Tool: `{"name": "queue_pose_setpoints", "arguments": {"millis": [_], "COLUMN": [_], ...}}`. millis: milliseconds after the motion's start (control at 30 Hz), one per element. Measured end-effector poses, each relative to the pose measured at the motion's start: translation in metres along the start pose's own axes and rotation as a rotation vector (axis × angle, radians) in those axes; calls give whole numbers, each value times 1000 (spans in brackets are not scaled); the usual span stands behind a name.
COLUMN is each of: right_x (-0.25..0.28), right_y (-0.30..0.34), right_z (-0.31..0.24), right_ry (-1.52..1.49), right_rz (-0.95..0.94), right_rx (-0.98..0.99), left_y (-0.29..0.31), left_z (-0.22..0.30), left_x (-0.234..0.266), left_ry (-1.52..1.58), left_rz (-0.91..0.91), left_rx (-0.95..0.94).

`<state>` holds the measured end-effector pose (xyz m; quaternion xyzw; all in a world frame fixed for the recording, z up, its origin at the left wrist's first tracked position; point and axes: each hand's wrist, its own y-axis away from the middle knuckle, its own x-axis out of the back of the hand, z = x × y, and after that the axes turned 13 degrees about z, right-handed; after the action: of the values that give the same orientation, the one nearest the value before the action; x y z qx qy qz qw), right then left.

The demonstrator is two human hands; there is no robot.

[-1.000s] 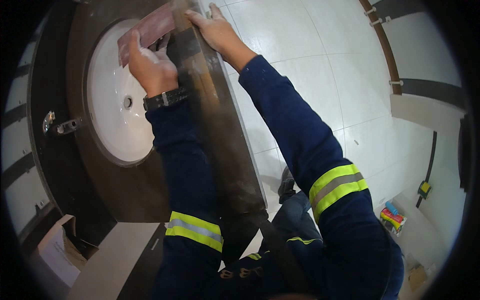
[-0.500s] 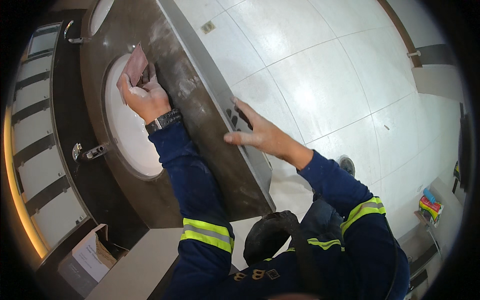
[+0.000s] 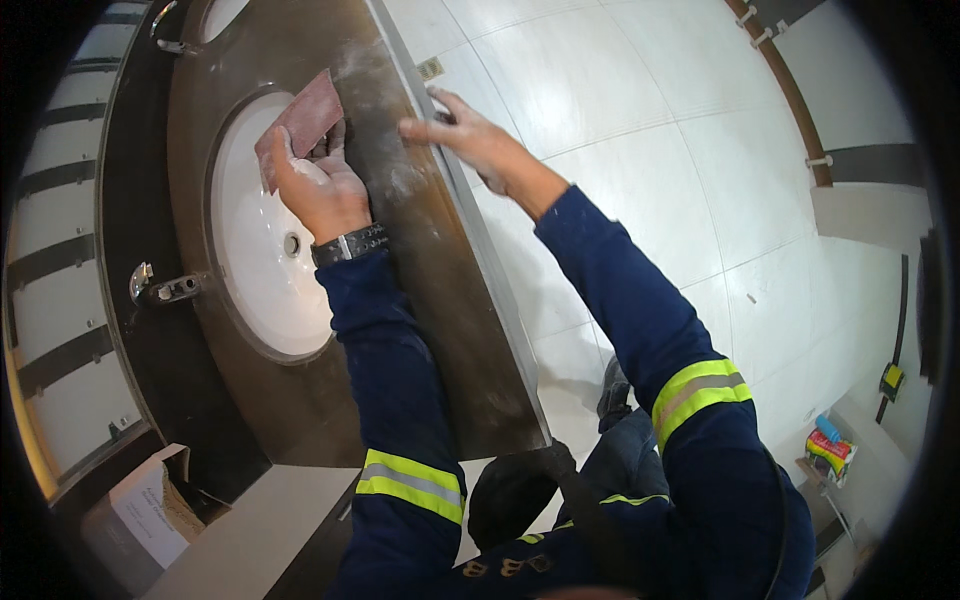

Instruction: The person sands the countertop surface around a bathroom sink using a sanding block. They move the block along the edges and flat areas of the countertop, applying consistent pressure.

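Note:
A folded reddish-brown piece of sandpaper (image 3: 308,115) is pinched in my left hand (image 3: 325,192), held above the white oval sink (image 3: 250,250) at its edge nearer me. White dust coats that palm. My right hand (image 3: 475,148), whitish with dust too, hovers at the front edge of the dark brown countertop (image 3: 425,270). Its fingers are apart and hold nothing; whether the fingertips touch the edge I cannot tell. Pale dust smears mark the countertop between the two hands.
Chrome faucets (image 3: 172,288) stand along the back of the counter, and a second sink (image 3: 222,14) shows at the far end. An open cardboard box (image 3: 150,510) is at lower left. Pale floor tiles (image 3: 610,170) spread to the right; a colourful package (image 3: 830,458) lies at far right.
My right hand has moved up and left along the counter edge. My left hand, still gripping the sandpaper, appears slightly further right; the whole view has shifted, showing the sink drain.

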<state>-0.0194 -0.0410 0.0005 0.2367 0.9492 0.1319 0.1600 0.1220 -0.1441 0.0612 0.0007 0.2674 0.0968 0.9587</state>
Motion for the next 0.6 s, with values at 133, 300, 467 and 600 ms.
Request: {"name": "queue_pose_setpoints", "arguments": {"millis": [133, 300, 467, 600], "right_x": [0, 23, -12, -13], "right_y": [-81, -98, -9, 7], "right_z": [-9, -90, -154, -123], "right_ry": [175, 450, 804, 730], "right_rz": [237, 432, -246, -39], "right_rx": [167, 956, 869, 882], "left_y": [4, 1, 19, 34], "left_z": [-2, -7, -8, -5], "left_x": [-5, -6, -13, -22], "left_ry": [31, -160, -396, -459], "left_rz": [33, -133, -566, -718], "left_rx": [56, -56, -410, -361]}}
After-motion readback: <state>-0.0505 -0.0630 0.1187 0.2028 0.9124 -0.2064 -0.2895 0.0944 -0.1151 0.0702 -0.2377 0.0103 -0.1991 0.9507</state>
